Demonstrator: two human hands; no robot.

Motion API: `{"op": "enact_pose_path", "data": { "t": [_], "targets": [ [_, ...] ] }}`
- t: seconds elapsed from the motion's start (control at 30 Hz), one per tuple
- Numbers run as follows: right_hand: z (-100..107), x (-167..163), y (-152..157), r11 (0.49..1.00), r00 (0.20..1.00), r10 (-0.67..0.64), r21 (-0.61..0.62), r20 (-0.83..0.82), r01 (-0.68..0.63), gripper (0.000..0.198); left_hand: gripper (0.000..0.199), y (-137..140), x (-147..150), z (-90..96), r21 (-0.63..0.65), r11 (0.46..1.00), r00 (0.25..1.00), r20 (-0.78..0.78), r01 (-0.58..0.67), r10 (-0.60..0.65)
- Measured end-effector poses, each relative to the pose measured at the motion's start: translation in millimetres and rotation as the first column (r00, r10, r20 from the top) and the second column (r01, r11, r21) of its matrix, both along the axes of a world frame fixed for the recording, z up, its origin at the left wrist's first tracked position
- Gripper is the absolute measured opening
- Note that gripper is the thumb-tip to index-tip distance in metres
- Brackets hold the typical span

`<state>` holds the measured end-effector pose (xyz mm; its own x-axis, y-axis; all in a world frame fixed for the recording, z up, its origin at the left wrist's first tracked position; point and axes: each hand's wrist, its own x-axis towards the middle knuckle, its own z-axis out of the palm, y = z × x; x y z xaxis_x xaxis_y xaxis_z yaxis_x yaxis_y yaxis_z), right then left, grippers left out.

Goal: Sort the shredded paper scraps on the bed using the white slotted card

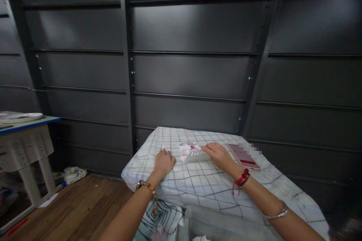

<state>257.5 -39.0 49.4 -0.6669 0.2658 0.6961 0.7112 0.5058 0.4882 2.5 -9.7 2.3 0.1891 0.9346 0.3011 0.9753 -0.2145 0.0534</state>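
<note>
On the checked cloth [181, 180], a small white basket [195, 156] with slotted sides holds white and pink-purple pieces [189, 148] too blurred to name. My right hand [217, 154] grips the basket's right end, its fingers over the rim and the thumb hidden. To the left of the basket, my left hand [164, 162] rests palm down on the cloth, fingers stretched out, holding nothing. A gap separates it from the basket. Just beyond my right wrist lies a flat pink-edged object [243, 157], partly blurred out.
A grey translucent bin [226, 222] stands at the near edge, with something white inside. Left of it lies dark-lined pale fabric [166, 214]. A blue-edged desk [31, 121] bearing a white plate-like item [24, 117] is at far left. A dark panelled wall [192, 71] rises behind.
</note>
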Motion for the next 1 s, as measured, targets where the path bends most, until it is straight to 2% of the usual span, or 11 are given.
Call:
{"op": "enact_pose_path", "data": {
  "t": [0.1, 0.27, 0.43, 0.6, 0.87, 1.0],
  "targets": [
    [5, 2, -3, 0.999, 1.000, 0.003, 0.047, -0.020, -0.002, 0.028, 0.040, 2, -1, -2.5, 0.005, 1.000, 1.000, 0.026, 0.001, -0.001],
    [7, -7, -5, 0.998, 1.000, 0.002, 0.060, -0.005, -0.001, 0.024, 0.041, 3, -2, -3.8, 0.013, 1.000, 0.999, 0.036, 0.008, -0.009],
    [10, -1, -13, 0.999, 1.000, 0.012, 0.039, 0.019, -0.013, 0.030, 0.040, 2, -1, -4.1, 0.006, 1.000, 0.999, 0.046, 0.001, -0.002],
    [16, 3, -19, 0.996, 1.000, 0.014, 0.092, -0.012, -0.013, 0.030, 0.041, 3, -1, -5.0, 0.005, 1.000, 0.999, 0.045, 0.008, -0.008],
    [12, -3, -18, 0.999, 0.999, 0.045, 0.021, 0.020, -0.046, 0.031, 0.041, 2, -1, -5.3, 0.007, 1.000, 0.999, 0.034, 0.008, -0.008],
    [17, 5, -21, 0.997, 0.999, 0.037, 0.066, -0.006, -0.037, 0.033, 0.042, 4, -2, -6.1, 0.011, 1.000, 0.999, 0.041, 0.004, -0.005]
  ]
}}
